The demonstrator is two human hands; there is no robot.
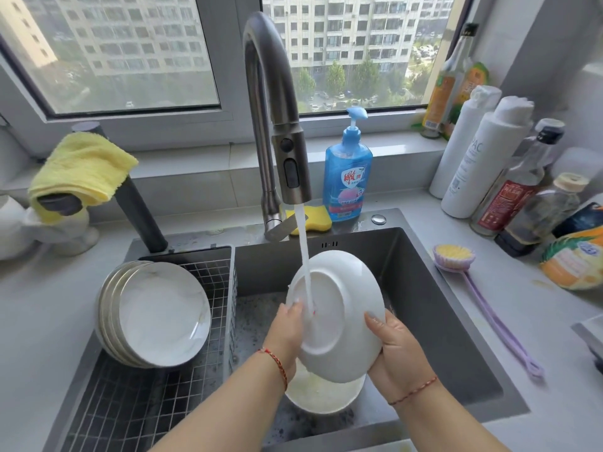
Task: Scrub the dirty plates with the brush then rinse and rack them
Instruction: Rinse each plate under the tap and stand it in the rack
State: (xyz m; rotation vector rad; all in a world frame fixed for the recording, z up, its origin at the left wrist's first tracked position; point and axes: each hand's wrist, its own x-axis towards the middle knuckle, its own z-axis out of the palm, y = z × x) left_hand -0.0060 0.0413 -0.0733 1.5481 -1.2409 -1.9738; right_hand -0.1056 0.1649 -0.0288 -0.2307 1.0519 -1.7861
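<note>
Below, second plate (321,398) half hidden by white plate (339,316) in both hands.

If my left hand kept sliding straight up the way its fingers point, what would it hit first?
Probably the water stream falling onto the white plate your left hand grips; it sits right at the fingers. Beyond that, the sink back wall, though depth is unclear.

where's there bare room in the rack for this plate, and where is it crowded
The wire rack is bare right of and in front of the stacked plates, up to the sink divider. The counter strip between the brush and bottles is cramped. Both hands, left hand and right hand, hold the white plate.
</note>
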